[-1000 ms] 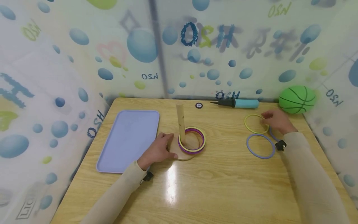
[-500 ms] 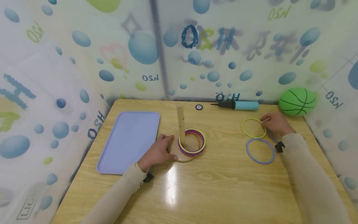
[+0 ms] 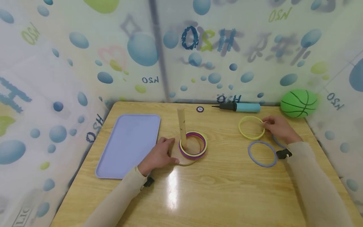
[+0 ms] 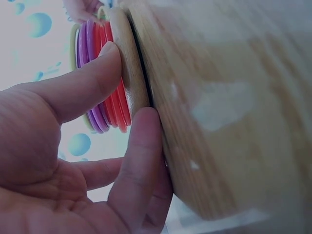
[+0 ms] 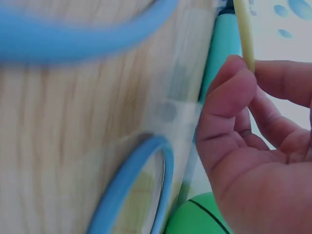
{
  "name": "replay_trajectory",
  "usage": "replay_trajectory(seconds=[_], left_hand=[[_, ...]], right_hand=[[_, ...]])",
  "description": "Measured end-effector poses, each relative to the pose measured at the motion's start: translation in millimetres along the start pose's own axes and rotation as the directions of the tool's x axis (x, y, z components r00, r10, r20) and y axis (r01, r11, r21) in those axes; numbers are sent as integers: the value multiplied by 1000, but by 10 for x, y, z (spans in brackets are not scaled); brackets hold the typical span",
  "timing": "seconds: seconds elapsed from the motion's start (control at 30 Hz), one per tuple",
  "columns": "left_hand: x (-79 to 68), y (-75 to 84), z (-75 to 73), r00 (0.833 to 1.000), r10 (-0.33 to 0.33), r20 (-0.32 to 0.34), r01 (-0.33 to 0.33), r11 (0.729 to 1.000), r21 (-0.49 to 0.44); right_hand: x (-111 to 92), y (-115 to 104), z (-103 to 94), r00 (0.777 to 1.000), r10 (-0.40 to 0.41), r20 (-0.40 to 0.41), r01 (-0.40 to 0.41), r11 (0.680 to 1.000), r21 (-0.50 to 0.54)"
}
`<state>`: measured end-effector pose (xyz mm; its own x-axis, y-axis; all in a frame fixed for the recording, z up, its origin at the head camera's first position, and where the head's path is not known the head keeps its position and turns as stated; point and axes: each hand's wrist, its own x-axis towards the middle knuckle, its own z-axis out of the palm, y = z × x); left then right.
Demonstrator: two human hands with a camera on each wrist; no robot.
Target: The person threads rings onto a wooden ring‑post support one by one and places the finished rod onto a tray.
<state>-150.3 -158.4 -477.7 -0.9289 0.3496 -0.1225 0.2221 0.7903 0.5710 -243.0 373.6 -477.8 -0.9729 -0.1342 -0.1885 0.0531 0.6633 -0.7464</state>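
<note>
R hand nearly closed, pinching yel. ring; L hand half-spread, holding wood base.

mirrored "h2o" lettering stands on the far wall; boxed letters starting "li" stand low on the left wall, near side.

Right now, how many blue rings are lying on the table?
2: in the head view, one blue ring shows whole below the yellow ring; the other blue ring is partly hidden by the right hand. More could be hidden there.
</note>
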Motion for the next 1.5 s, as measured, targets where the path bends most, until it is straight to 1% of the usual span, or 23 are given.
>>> replay_trajectory(seconds=[0.1,0.33,0.47,0.6,0.7,0.93,0.97,1.0,1.1,1.2,1.23,1.33,1.37,1.4,1.47,1.5], left_hand=[[2,4,-10,1000,-5,0,5,1000,6],[10,21,-17,1000,10,-6,-10,1000,3],[5,23,-7,1000,14,-6,-14,1000,6],[-3,16,-6,1000,15,-5,-15,1000,0],[-3,16,-11,1000,16,-6,-17,1000,-8],[-21,16,-10,1000,19,-13,-19,1000,-15],[-24,13,-9,1000,19,-13,-19,1000,-15],[-26,9,-9,1000,18,-13,-18,1000,-15],[-24,13,-6,1000,17,-11,-18,1000,-11],[-23,17,-7,1000,15,-9,-15,1000,-10],[-22,18,-7,1000,14,-9,-14,1000,-10],[-22,19,-5,1000,7,-4,-7,1000,-9],[-21,18,-4,1000,5,-2,-5,1000,-11],[-20,18,-2,1000,2,-2,-2,1000,-11],[-19,16,1,1000,-3,-1,3,1000,-11],[-18,15,2,1000,-6,1,6,1000,-9]], right_hand=[[-38,-39,20,1000,-13,-9,14,998,57],[-178,-221,33,999,11,-39,-4,985,171],[-281,-359,71,999,-14,-52,28,957,289],[-355,-499,111,997,-48,-58,67,925,375],[-389,-615,123,996,-65,-60,84,910,406],[-441,-922,167,984,-150,-99,180,843,508],[-447,-971,175,982,-158,-106,190,841,506],[-453,-1024,181,979,-170,-111,203,831,518],[-494,-1195,199,971,-196,-134,237,823,516],[-534,-1375,221,960,-245,-136,278,771,573],[-546,-1435,233,956,-257,-138,288,761,581],[-570,-1599,281,944,-301,-133,316,713,626],[-575,-1652,305,941,-310,-133,321,705,633],[-578,-1704,331,940,-316,-132,322,687,651],[-577,-1798,392,933,-338,-122,322,634,703],[-578,-1844,427,930,-346,-119,321,613,722]])
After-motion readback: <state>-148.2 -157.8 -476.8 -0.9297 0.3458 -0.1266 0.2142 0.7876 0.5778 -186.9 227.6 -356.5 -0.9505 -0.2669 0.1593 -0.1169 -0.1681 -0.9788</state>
